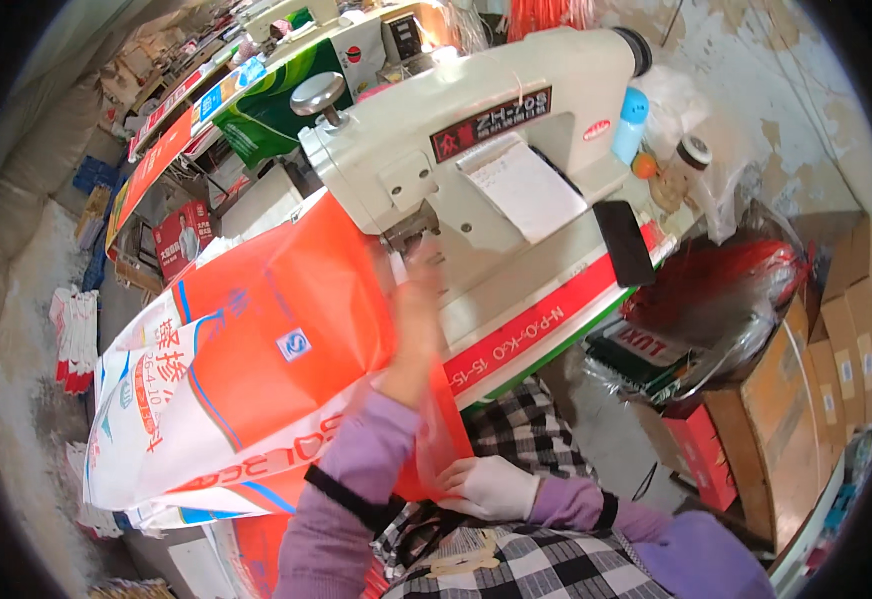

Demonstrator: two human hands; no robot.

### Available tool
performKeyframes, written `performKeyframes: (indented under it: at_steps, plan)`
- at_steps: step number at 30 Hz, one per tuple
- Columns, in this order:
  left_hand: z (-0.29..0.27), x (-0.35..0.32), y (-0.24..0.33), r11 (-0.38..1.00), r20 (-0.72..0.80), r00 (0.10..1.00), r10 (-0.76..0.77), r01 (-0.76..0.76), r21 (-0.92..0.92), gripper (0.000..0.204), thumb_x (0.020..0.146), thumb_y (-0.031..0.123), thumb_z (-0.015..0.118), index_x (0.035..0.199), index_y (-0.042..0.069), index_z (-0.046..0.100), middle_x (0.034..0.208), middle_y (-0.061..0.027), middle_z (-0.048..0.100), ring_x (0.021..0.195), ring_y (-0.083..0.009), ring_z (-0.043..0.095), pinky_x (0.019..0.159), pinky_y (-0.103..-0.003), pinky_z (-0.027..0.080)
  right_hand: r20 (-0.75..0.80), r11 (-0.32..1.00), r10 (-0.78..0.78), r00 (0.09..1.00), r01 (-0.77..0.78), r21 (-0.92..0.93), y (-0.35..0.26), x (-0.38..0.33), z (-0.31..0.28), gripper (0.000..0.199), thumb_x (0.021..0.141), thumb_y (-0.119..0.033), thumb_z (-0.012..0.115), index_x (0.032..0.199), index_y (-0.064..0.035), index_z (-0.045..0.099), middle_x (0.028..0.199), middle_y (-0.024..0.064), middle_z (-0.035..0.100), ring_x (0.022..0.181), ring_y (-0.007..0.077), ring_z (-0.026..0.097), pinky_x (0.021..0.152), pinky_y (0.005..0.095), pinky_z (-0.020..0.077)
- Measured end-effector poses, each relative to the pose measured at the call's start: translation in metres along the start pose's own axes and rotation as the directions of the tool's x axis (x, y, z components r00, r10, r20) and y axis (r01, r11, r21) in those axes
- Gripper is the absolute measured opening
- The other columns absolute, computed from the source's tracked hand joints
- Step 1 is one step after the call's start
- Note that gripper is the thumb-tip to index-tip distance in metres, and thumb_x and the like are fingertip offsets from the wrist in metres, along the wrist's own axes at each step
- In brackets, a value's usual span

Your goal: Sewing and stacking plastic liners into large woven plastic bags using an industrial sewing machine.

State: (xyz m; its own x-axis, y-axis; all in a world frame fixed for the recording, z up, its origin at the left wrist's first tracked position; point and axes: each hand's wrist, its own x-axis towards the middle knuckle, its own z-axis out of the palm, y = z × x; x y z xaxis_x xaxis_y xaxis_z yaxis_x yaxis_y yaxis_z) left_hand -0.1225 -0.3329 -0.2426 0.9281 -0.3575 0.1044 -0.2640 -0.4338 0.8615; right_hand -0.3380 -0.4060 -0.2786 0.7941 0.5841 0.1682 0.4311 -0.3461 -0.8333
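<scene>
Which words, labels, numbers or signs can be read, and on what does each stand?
Wording not copied; print stands on:
Sack: large red and blue characters, numbers; small blue emblem.
Sewing machine: dark plate, red and pale characters; red oval label, too small to read.
Red strip: white letters and numbers.
Paper pad: marks too small to read.
Dark green package: pale letters.
Red box, cardboard boxes: too small to read.
</scene>
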Motion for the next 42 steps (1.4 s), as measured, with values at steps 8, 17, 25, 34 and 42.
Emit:
performKeyframes:
  at_steps: [8,17,25,34,42]
  plan:
    - [-0.074,0.01,-0.073,0.982,0.165,0.983,0.086,-0.111,0.153,0.073,0.085,0.028,0.068,0.144,-0.001,0.035,0.154,-0.016,0.029,0.144,-0.0301,0.024,0.117,-0.039,0.022,-0.194,0.939,0.257,0.947,-0.197,0.283,-0.026,-0.015,-0.037,0.036,0.094,-0.034,0.055,0.082,-0.0019,0.067,0.074,0.0164,0.061,0.071,0.0325,0.061,0.064,0.0399,0.0486]
    - [-0.03,0.027,-0.102,0.917,-0.021,0.977,0.211,-0.191,0.351,0.053,0.075,0.008,0.072,0.126,0.005,0.058,0.147,-0.012,0.042,0.137,-0.0387,0.037,0.112,-0.043,0.032,-0.209,0.977,0.15,0.966,-0.112,0.184,-0.04,-0.004,-0.047,0.035,0.092,-0.03,0.059,0.073,-0.0013,0.065,0.072,0.0132,0.064,0.072,0.0304,0.061,0.063,0.0378,0.0504]
    - [-0.01,0.036,-0.103,0.97,-0.418,0.904,-0.09,-0.014,-0.241,0.006,0.073,0.003,0.074,0.079,0.004,0.072,0.109,-0.0093,0.069,0.108,-0.028,0.057,0.091,-0.033,0.046,-0.108,0.978,0.207,0.972,-0.203,0.05,-0.04,-0.007,-0.049,0.033,0.094,-0.031,0.056,0.082,-0.0029,0.07,0.079,0.0138,0.067,0.078,0.0287,0.064,0.067,0.0374,0.052]
    - [-0.014,0.021,-0.095,0.972,-0.459,0.878,0.134,-0.026,0.234,0.01,0.077,0.01,0.075,0.082,0.002,0.071,0.083,-0.0095,0.054,0.079,-0.0254,0.053,0.067,-0.034,0.045,-0.129,0.984,0.174,0.976,-0.168,0.054,-0.047,-0.003,-0.05,0.035,0.094,-0.033,0.055,0.083,-0.0023,0.07,0.076,0.0125,0.067,0.08,0.0286,0.064,0.068,0.0371,0.0521]
    - [-0.016,-0.027,-0.052,0.877,-0.038,0.999,0.02,0.001,0.481,0.034,0.092,0.016,0.054,0.125,0.013,0.059,0.101,-0.016,0.053,0.096,-0.0318,0.054,0.086,-0.047,0.041,-0.097,0.995,0.102,0.99,-0.099,0.033,-0.046,0.0,-0.046,0.035,0.094,-0.032,0.055,0.083,-0.0023,0.07,0.078,0.0119,0.067,0.082,0.0281,0.064,0.069,0.0364,0.0528]
